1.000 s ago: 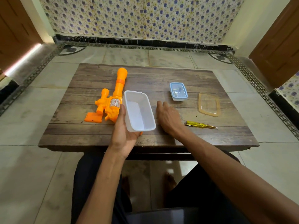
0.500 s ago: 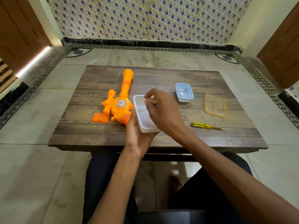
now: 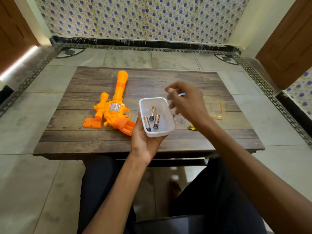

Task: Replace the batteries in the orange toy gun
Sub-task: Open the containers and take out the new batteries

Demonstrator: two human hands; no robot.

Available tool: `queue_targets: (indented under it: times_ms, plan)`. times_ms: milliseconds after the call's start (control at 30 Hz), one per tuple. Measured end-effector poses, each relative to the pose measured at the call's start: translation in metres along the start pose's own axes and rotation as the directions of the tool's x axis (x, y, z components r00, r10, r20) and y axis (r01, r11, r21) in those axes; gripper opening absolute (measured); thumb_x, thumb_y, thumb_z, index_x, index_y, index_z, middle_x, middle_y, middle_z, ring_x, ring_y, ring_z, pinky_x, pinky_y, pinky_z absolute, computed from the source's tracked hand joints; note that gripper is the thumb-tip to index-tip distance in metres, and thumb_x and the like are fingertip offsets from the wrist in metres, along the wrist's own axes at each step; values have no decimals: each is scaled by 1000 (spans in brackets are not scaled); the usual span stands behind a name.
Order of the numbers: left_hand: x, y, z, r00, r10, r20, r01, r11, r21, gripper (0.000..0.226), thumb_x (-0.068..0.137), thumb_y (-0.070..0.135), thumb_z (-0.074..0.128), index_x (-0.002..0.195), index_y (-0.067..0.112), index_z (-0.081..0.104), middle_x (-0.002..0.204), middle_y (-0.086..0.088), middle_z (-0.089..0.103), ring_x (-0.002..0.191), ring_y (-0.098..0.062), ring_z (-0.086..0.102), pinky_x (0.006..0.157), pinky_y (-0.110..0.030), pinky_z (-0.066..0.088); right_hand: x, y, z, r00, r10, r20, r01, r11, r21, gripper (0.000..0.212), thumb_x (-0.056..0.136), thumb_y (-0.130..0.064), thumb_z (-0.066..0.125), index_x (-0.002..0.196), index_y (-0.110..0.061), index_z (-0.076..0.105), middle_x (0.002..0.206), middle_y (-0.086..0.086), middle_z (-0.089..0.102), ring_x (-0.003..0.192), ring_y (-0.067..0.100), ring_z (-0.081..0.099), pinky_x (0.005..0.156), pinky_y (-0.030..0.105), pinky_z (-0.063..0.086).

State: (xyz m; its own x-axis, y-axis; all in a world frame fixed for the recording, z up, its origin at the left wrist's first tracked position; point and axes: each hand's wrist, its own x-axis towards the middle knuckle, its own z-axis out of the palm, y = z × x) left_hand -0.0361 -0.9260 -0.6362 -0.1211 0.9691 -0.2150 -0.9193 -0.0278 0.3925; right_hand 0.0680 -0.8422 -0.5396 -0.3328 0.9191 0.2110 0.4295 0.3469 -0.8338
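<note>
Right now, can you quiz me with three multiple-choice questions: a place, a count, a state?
1. Where is the orange toy gun? A) on the table, left of the white tub B) inside the tub C) on the floor
2. How many batteries lie in the tub? A) one B) three C) five
3. The tub is: A) lidded B) upside down C) open, held by the left hand
Answers: 1 A, it lies on the wood; 2 B, three show inside; 3 C, the hand cups it, no lid on.
</note>
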Motion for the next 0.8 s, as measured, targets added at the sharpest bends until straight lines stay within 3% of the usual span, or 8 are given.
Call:
queue_targets:
  times_ms: [100,200,267,367,467,567,667,800]
  plan:
    - [4,-7,-4,998,-53,-25,53,999,-3,61,100,47,42,150,12,40,154,-20,38,143,-43,33,112,-61,31,22,47,-30,987,120,-108,-129,988,-81,11,87,-19,62,90,-19,73,77,-1,70,69,16,69,58,35,56]
    - [10,-15,-7,994,-108,-17,108,994,12,60,102,47,38,151,13,38,156,-19,37,144,-44,31,114,-62,27,39,101,-54,948,220,-229,-281,917,-282,12,81,-24,64,84,-20,75,81,-2,73,81,18,69,73,36,55]
    - [12,-19,-5,991,-134,-24,135,990,45,59,104,47,34,151,13,38,154,-20,38,143,-44,33,117,-61,23,44,129,-65,920,277,-277,-367,855,-366,14,80,-24,64,77,-16,75,79,1,73,80,21,68,69,33,52]
    - [16,-22,-3,989,-146,-23,147,986,74,60,103,49,36,152,13,37,156,-19,36,144,-42,33,114,-59,30,50,158,-71,899,323,-295,-430,780,-455,27,76,-32,67,60,-9,68,64,5,67,68,25,66,56,29,44]
    - [15,-25,-2,989,-145,-4,145,986,85,60,103,48,37,151,13,39,155,-20,38,143,-41,34,106,-54,39,57,167,-69,880,372,-295,-473,734,-487,42,70,-50,76,61,-10,68,67,5,68,66,24,64,55,28,41]
    - [17,-25,-4,991,-133,-24,135,985,109,60,102,48,38,151,13,39,155,-21,37,143,-42,33,109,-55,36,61,166,-63,871,389,-300,-490,721,-489,49,59,-61,83,62,-13,70,64,0,66,64,19,62,54,29,46]
    - [19,-22,-8,989,-147,-32,150,983,104,61,102,48,38,151,12,37,156,-22,35,143,-42,33,118,-59,24,64,166,-59,878,383,-287,-478,713,-512,36,62,-47,85,63,-14,72,66,1,69,67,19,65,60,31,53]
    - [16,-20,-8,991,-137,-11,137,986,91,60,103,47,37,151,10,38,153,-24,38,141,-45,37,120,-59,19,62,163,-58,890,355,-288,-457,709,-538,22,66,-31,80,66,-11,72,67,3,69,68,22,65,62,30,53]
